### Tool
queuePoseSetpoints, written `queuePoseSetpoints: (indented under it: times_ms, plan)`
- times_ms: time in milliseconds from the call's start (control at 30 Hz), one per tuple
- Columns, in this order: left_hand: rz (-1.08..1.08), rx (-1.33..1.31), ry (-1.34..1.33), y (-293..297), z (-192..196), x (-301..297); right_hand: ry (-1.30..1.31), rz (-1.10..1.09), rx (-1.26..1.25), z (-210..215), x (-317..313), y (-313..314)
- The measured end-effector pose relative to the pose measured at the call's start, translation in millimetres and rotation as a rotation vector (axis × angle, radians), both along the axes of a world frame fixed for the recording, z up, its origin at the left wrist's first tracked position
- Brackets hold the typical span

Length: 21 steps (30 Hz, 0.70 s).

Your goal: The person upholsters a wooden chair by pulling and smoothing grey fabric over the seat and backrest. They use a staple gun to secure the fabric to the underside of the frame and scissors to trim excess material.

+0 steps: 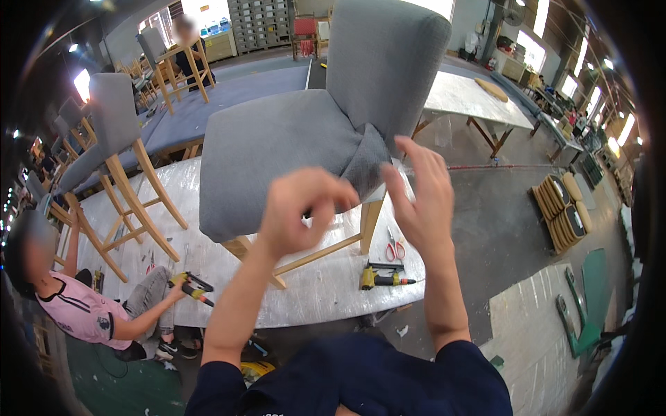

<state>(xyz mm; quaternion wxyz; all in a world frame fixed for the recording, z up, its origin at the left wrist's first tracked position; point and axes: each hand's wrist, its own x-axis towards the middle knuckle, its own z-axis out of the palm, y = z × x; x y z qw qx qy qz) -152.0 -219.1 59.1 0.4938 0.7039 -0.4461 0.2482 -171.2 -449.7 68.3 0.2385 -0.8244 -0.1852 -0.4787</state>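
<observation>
A grey upholstered chair point(270, 139) with light wooden legs stands on the worktable in front of me. At the joint of seat and backrest, a loose fabric flap point(365, 161) bunches up on the right. My left hand point(302, 208) hovers before the seat, fingers loosely curled and thumb apart, slightly blurred, with nothing visible in it. Just right of the flap is my right hand point(423, 197), its thumb and fingers spread and empty. Below it on the table lie red-handled scissors point(395, 248) and a yellow-and-black staple gun point(381, 279).
The worktable point(312, 305) has a shiny plastic-covered top. To the left, a co-worker in a pink shirt point(83, 308) holds another staple gun point(191, 288) beside a second grey chair point(118, 118). Stacked padded panels point(562, 215) and another table point(472, 100) stand right.
</observation>
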Motion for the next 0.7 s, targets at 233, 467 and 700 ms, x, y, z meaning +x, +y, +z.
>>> queuePoseSetpoints:
  times_ms: [233, 467, 700]
  plan:
    - [0.211, 0.498, -0.062, 23.6, 15.0, 125.4, 0.221, -0.034, 0.314, -60.1, 42.9, -8.6]
    - [0.120, 0.492, 0.038, -18.1, -7.9, 161.7, 0.541, 0.163, 0.514, -109.6, 54.1, -23.2]
    - [0.143, 0.527, -0.070, -31.1, -14.9, 167.5, 0.387, 0.060, 0.614, -113.2, 67.6, -10.5]
